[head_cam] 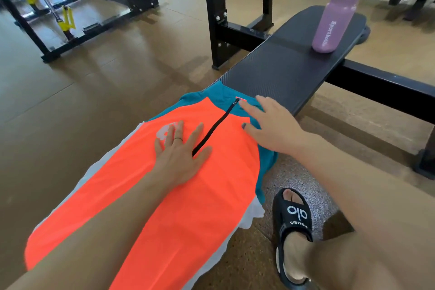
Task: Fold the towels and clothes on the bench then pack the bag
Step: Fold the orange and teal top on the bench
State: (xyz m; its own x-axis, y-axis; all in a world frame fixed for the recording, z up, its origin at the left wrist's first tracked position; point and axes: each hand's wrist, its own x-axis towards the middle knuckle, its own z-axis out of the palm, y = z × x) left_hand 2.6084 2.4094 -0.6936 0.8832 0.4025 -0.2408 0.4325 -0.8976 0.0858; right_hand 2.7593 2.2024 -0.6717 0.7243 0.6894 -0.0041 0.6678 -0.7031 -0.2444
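Room: a gym with a brown floor and black weight frames beyond the bench [289, 70], which runs away from the person.
Left hand: the left hand [180, 152] lies flat on the chest of the shirt [179, 195], fingers spread, beside the black zip [215, 126]; it seems to pin the cloth so it cannot slide while the other side is worked.
Right hand: the right hand [270, 125] is open too, fingers straight and spread, touching the shirt's teal collar and shoulder at the far end of the zip, probably smoothing it or squaring it before a fold.
Shirt: orange with teal sides, spread face up along the near end of the bench, one teal sleeve hanging off the right edge.
Towel: a white towel [255, 213] shows under the shirt's edges.
Bottle: a pink bottle [336, 14] stands upright at the far end of the bench, well apart from the shirt, out of the way of the folding.
Bag: none in view.
Foot: a black sandal [293, 221] rests on the floor right of the bench.
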